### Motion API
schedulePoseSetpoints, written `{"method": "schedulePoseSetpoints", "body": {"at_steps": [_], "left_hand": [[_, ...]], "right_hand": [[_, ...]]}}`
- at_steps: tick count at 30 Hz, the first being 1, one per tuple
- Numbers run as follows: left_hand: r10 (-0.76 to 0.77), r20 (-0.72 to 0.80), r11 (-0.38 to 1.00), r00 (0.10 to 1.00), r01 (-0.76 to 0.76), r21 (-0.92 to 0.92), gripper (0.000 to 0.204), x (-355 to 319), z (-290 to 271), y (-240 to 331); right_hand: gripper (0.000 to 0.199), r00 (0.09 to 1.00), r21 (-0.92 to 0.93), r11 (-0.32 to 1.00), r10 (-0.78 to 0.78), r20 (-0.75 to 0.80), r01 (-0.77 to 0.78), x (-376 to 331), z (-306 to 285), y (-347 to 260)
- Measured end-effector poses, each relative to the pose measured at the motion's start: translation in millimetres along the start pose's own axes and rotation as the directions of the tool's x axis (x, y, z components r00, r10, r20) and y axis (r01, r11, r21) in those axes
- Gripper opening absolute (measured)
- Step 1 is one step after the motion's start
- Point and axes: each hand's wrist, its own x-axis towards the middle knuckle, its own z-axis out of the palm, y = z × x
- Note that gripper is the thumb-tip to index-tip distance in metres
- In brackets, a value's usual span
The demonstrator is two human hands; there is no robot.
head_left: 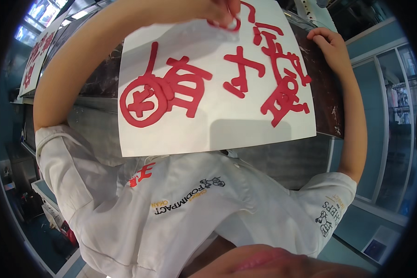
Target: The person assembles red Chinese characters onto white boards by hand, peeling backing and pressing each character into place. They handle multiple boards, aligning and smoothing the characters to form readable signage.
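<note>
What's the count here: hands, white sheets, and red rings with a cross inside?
Hands: 2, the left hand touching a red loop, the right hand resting on the dark counter
White sheet: 1
Red ring with a cross inside: 1
Total: 4

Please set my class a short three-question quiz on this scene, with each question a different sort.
1. True or false: the right hand holds a knife.
2. Which hand touches a red strip near the picture's top? A: left hand. B: right hand.
3. Fill in: the sheet under the red shapes is ___ in colour.
Key: 1 false; 2 A; 3 white.
</note>
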Motion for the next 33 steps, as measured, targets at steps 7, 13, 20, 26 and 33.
{"method": "schedulePoseSetpoints", "body": {"at_steps": [7,13,20,26,33], "left_hand": [[0.043,0.155,0.984,0.987,-0.069,0.166,0.017,68,-32,-17],[0.141,-0.087,0.89,0.986,-0.087,0.447,0.024,59,-34,-18],[0.379,-0.069,0.829,0.923,-0.306,0.467,0.017,32,2,-53],[0.463,-0.082,0.802,0.882,-0.378,0.462,0.017,18,-2,-68],[0.402,-0.301,0.857,0.865,-0.241,0.455,0.013,3,-41,-30]], "right_hand": [[0.018,0.999,-0.011,1.0,-0.019,0.043,0.02,8,8,-9],[0.019,0.993,0.096,0.991,-0.091,-0.071,0.098,10,19,-32],[0.021,0.929,-0.058,0.944,-0.305,0.21,0.323,24,58,-104],[0.018,0.939,0.051,0.955,-0.295,0.178,0.291,21,66,-123],[0.019,0.955,0.154,0.952,-0.281,0.099,0.264,18,73,-110]]}}
